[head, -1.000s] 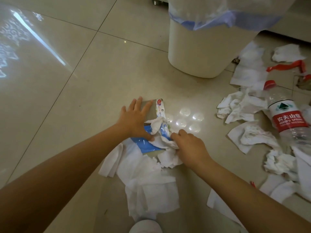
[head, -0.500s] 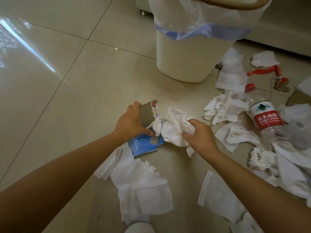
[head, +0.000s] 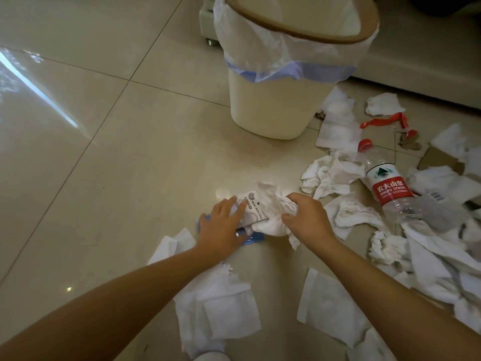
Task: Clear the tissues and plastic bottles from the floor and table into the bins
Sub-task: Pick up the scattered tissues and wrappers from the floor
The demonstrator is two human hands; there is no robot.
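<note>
My right hand [head: 307, 220] grips a crumpled wad of white tissue [head: 270, 207] just above the floor. My left hand [head: 221, 227] holds a flat printed card package [head: 252, 207] against the wad, over a blue wrapper [head: 253, 237] lying on the tiles. A cream bin [head: 270, 105] with a white liner stands behind, its mouth open. A plastic bottle [head: 390, 186] with a red label and red cap lies on the floor to the right. Loose tissues lie below my hands [head: 221, 308] and all over the right side [head: 335, 175].
A red torn strip [head: 382, 121] and brown cardboard scraps [head: 411, 144] lie right of the bin. A cream cabinet base [head: 421, 61] runs along the back right. Glossy tile floor [head: 91, 152] stretches to the left.
My right hand gathered the tissue off the floor into a wad. My left hand lifted the card package and now holds it against the wad. The view tilted up, showing the bin's mouth.
</note>
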